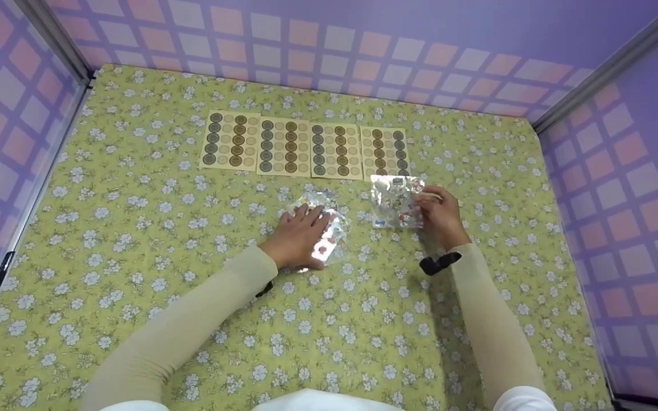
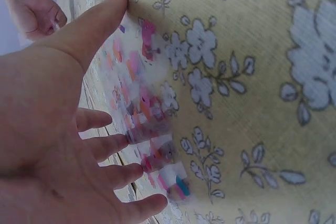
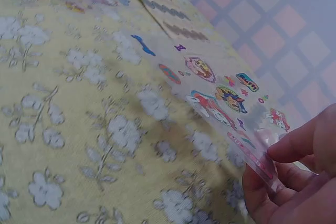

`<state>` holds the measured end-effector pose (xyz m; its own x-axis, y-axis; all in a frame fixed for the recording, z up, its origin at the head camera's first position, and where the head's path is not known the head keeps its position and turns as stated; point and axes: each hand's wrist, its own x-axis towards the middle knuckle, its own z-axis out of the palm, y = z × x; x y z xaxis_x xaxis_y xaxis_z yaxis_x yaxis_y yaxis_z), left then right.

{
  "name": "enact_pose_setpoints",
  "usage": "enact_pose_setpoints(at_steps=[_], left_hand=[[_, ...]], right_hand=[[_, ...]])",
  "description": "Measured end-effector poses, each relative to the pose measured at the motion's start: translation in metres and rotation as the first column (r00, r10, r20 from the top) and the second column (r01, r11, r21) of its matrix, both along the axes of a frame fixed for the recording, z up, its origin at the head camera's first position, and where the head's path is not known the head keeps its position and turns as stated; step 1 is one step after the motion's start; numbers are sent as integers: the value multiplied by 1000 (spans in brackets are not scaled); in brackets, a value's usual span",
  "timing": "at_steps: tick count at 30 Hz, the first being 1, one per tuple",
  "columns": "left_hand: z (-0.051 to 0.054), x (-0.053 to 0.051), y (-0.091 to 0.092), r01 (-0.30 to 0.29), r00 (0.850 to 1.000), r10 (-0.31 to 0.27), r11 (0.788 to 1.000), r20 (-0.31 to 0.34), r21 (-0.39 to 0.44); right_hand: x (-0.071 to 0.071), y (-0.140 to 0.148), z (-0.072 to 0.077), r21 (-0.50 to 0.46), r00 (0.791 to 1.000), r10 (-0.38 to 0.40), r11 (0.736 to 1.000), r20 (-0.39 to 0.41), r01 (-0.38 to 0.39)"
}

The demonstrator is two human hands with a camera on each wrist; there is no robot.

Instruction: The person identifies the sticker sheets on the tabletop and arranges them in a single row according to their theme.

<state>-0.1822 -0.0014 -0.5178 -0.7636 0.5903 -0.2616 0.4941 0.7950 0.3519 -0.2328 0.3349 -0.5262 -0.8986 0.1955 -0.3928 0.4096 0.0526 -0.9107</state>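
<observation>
A clear sticker sheet (image 1: 397, 202) printed with colourful cartoon figures is pinched along its right edge by my right hand (image 1: 442, 214). In the right wrist view the sticker sheet (image 3: 215, 95) tilts up off the cloth, thumb on one face and fingers behind. My left hand (image 1: 297, 240) lies with spread, fairly straight fingers over a loose pile of shiny clear sticker sheets (image 1: 334, 234). Seen from the left wrist, its fingertips touch the pile (image 2: 149, 114), and part of the pile is hidden under the hand.
Several cream sheets of round brown and grey stickers (image 1: 285, 145) lie in a row behind the hands. A yellow flowered cloth (image 1: 152, 285) covers the table. Purple checked panels (image 1: 329, 57) stand at the back and both sides.
</observation>
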Motion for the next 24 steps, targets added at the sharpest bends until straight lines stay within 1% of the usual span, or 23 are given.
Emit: enact_pose_setpoints(at_steps=[4,8,10,13,15,17,19,21,24], left_hand=[[0,0,-1,-8,1000,8,1000,7,26],[-1,-1,-2,-22,1000,21,999,21,44],[-1,-2,-2,-26,1000,26,998,10,51],[-2,-3,-1,-31,999,32,994,-12,104],[-1,-4,0,-33,999,39,987,-36,157],[-1,-5,1,-40,997,53,976,-55,215],[-1,-6,1,-54,995,74,967,-72,250],[0,-7,2,-83,992,105,957,-65,280],[1,-8,3,-125,988,147,939,-44,320]], right_hand=[[-2,-1,-6,46,1000,1,999,28,-3],[-4,-2,-8,85,998,2,996,55,-7],[-4,-3,-7,152,998,20,988,54,-28],[-2,-4,-3,252,997,41,966,69,-57],[-1,-5,0,308,995,52,948,84,-75],[2,-7,3,327,992,45,942,115,-80],[4,-8,7,342,990,35,936,137,-81],[6,-9,11,355,989,22,932,144,-72],[8,-10,15,352,992,6,934,130,-52]])
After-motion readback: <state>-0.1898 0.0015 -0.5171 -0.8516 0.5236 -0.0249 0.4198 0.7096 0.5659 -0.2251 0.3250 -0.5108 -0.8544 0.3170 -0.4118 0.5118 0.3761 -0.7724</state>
